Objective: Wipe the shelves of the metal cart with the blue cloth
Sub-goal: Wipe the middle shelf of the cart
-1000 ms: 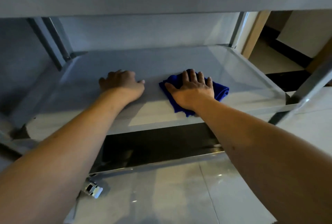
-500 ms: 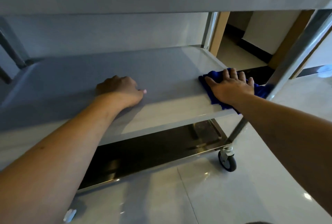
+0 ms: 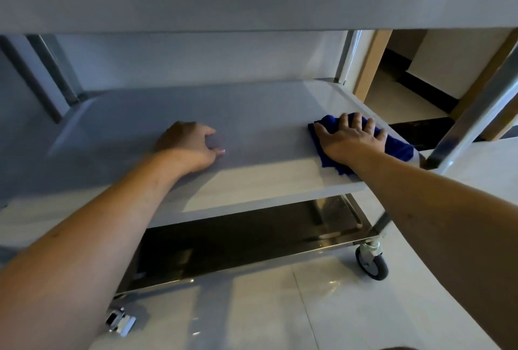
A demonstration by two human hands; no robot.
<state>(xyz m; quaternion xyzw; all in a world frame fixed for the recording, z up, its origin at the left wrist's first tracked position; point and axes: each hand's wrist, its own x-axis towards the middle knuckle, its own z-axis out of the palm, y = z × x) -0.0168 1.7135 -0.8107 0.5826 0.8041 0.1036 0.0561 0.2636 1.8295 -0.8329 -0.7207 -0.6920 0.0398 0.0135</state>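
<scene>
Both forearms [image 3: 98, 237] bare (no sleeves, watch or rings).

Deep blue cloth [image 3: 398, 149] on the plain silver-grey middle shelf [image 3: 252, 125]; bottom shelf [image 3: 252, 240] reflects dark, glossy white floor tiles [image 3: 350, 307], grey caster wheel [image 3: 372, 265].
</scene>
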